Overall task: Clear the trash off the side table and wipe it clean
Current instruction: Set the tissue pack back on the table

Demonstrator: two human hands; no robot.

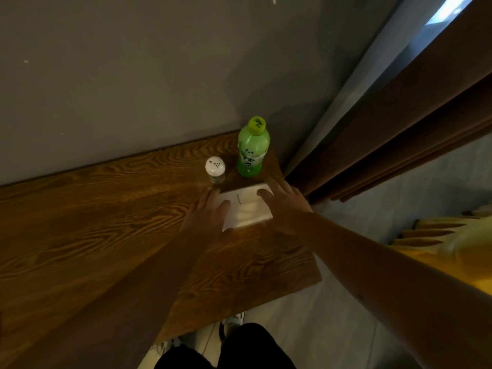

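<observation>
A white soft pack of tissues lies near the right end of the wooden side table. My left hand lies against the pack's left side, thumb on top of it. My right hand lies against its right side, with one finger laid over the pack's top. Fingers of both hands look fairly straight. Behind the pack stand a green tea bottle with a yellow-green cap and a small glass shaker with a white perforated lid.
A grey wall runs along the table's back edge. Brown curtains hang just right of the table. Pale floor tiles lie in front; my dark trousers and shoes show at the bottom. Something yellow sits at the right.
</observation>
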